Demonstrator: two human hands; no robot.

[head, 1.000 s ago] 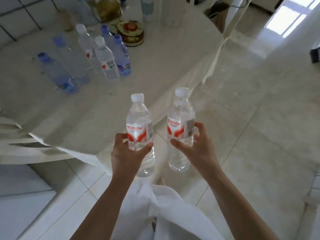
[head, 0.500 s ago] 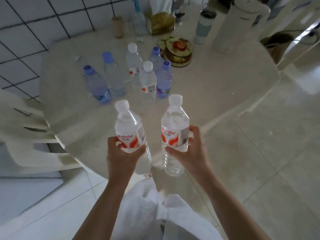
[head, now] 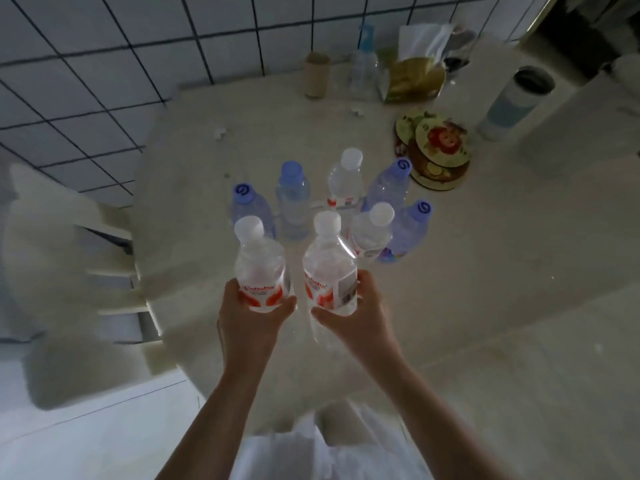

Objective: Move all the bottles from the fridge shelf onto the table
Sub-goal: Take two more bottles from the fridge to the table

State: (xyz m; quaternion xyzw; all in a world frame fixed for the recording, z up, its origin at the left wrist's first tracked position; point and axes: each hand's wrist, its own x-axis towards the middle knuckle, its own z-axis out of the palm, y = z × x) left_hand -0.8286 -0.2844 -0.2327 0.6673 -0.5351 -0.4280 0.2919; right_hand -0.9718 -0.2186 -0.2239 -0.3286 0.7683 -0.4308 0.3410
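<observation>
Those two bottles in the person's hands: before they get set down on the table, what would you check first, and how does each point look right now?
1. Left hand grip on left bottle: fingers wrap its lower body; ok.
2. Right hand grip on right bottle: ok.
3. Caps on both: white caps on; ok.
4. Both bottles over the table: ok.
5. Bare landing spot: free surface just near of the standing bottles; ok.
6. Clearance from that cluster: held bottles overlap it in view; cannot tell.
</observation>
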